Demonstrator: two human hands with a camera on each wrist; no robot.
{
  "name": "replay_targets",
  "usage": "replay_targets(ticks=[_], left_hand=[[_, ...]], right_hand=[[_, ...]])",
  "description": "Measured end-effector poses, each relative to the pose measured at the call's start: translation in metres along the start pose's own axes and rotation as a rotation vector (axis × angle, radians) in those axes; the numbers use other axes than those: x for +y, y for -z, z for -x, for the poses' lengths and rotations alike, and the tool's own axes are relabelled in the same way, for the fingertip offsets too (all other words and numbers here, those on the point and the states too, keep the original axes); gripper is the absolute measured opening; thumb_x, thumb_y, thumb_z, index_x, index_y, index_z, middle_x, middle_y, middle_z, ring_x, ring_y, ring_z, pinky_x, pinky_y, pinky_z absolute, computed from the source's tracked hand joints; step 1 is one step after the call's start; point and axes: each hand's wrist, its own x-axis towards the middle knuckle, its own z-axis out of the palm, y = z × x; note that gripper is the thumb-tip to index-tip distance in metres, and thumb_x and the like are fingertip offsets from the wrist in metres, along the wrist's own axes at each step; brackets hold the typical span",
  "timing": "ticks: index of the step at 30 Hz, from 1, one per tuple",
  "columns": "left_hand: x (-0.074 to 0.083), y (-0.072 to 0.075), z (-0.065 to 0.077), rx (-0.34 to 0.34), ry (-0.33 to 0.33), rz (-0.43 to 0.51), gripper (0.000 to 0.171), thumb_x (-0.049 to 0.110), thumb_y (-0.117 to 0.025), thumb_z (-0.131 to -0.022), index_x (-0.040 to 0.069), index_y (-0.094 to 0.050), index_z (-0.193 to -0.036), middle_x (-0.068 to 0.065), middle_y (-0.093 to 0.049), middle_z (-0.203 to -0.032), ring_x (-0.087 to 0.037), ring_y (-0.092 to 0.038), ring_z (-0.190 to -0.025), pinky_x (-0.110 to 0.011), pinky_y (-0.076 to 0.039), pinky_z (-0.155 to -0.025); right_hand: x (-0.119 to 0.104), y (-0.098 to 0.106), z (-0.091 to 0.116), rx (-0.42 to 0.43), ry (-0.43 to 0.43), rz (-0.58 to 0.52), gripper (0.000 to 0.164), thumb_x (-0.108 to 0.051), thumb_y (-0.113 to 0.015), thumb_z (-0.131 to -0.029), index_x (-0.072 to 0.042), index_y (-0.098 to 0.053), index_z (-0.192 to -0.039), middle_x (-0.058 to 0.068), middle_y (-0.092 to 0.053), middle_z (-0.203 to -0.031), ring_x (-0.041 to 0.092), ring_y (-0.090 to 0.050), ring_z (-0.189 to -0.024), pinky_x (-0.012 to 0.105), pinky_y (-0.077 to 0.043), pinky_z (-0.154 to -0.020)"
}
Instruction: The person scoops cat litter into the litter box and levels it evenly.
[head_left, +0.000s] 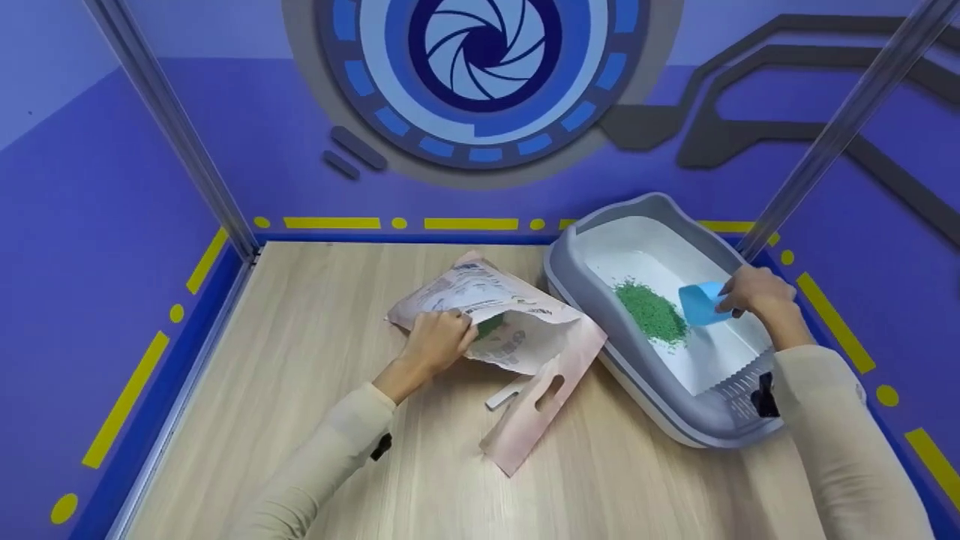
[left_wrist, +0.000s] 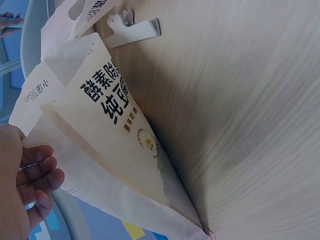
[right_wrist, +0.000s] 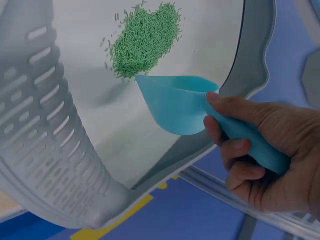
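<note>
My right hand grips the handle of a light blue scoop, held over the litter box. The scoop's tip points toward a heap of green cat litter pellets on the white floor of the box. With my left hand I pinch the rim of an opened pale pink paper bag that lies on the table. Some green pellets show inside its mouth. In the left wrist view, the bag's printed side faces the camera.
A cut-off bag strip with a handle hole lies at the bag's front right. Beside it is a white clip on the wooden table. Blue panels stand behind and at both sides; the litter box sits close to the right one.
</note>
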Motion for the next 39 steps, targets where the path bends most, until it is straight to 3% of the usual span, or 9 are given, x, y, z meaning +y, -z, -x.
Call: replay_targets(ticks=[3, 6, 9, 12, 18, 26, 34, 39], left_hand=[[-0.001, -0.001, 0.0, -0.003, 0.006, 0.001, 0.033, 0.028, -0.062, -0.098, 0.01, -0.065, -0.07, -0.005, -0.07, -0.07, -0.027, -0.069, -0.06, -0.041, -0.051, -0.05], [-0.001, -0.001, -0.002, 0.002, 0.013, 0.003, 0.034, 0.028, -0.062, -0.098, 0.01, -0.065, -0.07, -0.006, -0.07, -0.07, -0.028, -0.069, -0.061, -0.042, -0.051, -0.05], [0.0, 0.0, -0.004, 0.004, 0.02, 0.012, 0.033, 0.028, -0.063, -0.097, 0.009, -0.064, -0.069, -0.007, -0.069, -0.069, -0.029, -0.069, -0.061, -0.043, -0.051, -0.05], [0.0, 0.0, -0.005, -0.005, 0.023, 0.013, 0.034, 0.028, -0.062, -0.098, 0.009, -0.065, -0.07, -0.007, -0.069, -0.07, -0.029, -0.069, -0.061, -0.043, -0.051, -0.05], [0.002, 0.0, -0.005, -0.003, 0.037, 0.021, 0.036, 0.029, -0.061, -0.098, 0.009, -0.065, -0.069, -0.007, -0.069, -0.07, -0.029, -0.068, -0.06, -0.043, -0.051, -0.05], [0.005, -0.001, -0.006, 0.026, 0.035, -0.032, 0.035, 0.028, -0.062, -0.097, 0.009, -0.065, -0.068, -0.007, -0.07, -0.069, -0.029, -0.069, -0.06, -0.044, -0.051, -0.048], [0.005, 0.0, -0.004, 0.026, 0.053, -0.038, 0.035, 0.028, -0.062, -0.097, 0.009, -0.065, -0.068, -0.008, -0.069, -0.068, -0.029, -0.068, -0.059, -0.044, -0.051, -0.048], [0.007, 0.0, -0.005, 0.026, 0.06, -0.041, 0.035, 0.028, -0.062, -0.098, 0.009, -0.066, -0.069, -0.008, -0.07, -0.069, -0.028, -0.069, -0.06, -0.044, -0.051, -0.049]], right_hand=[[-0.001, 0.003, 0.003, 0.019, 0.016, 0.002, 0.049, -0.019, -0.072, -0.092, 0.009, -0.061, -0.13, 0.02, -0.076, -0.093, 0.045, -0.062, -0.098, 0.064, -0.041, -0.086], [0.004, 0.008, 0.005, 0.028, 0.036, -0.021, 0.051, -0.023, -0.072, -0.092, 0.012, -0.062, -0.128, 0.018, -0.076, -0.086, 0.035, -0.064, -0.084, 0.049, -0.046, -0.073], [0.014, 0.016, 0.006, 0.022, 0.064, -0.102, 0.052, -0.029, -0.072, -0.091, 0.014, -0.066, -0.12, 0.007, -0.074, -0.071, 0.02, -0.057, -0.064, 0.033, -0.043, -0.058], [0.02, 0.024, 0.014, 0.039, 0.092, -0.171, 0.051, -0.033, -0.07, -0.093, 0.014, -0.07, -0.112, -0.004, -0.07, -0.065, 0.01, -0.049, -0.056, 0.027, -0.04, -0.052], [0.018, 0.039, 0.046, 0.164, 0.065, -0.249, 0.062, -0.039, -0.071, -0.094, 0.017, -0.064, -0.121, -0.004, -0.072, -0.069, 0.008, -0.059, -0.064, 0.024, -0.046, -0.056], [0.003, 0.049, 0.087, 0.205, 0.091, -0.324, 0.069, -0.045, -0.066, -0.096, 0.018, -0.062, -0.125, -0.006, -0.061, -0.065, 0.009, -0.048, -0.053, 0.025, -0.042, -0.051], [-0.03, 0.041, 0.106, 0.094, 0.163, -0.429, 0.064, -0.043, -0.068, -0.096, 0.011, -0.062, -0.13, -0.007, -0.063, -0.069, 0.004, -0.04, -0.051, 0.023, -0.037, -0.051], [-0.048, 0.03, 0.115, 0.06, 0.226, -0.408, 0.057, -0.042, -0.069, -0.096, 0.005, -0.067, -0.127, -0.005, -0.062, -0.069, 0.003, -0.037, -0.051, 0.022, -0.032, -0.049]])
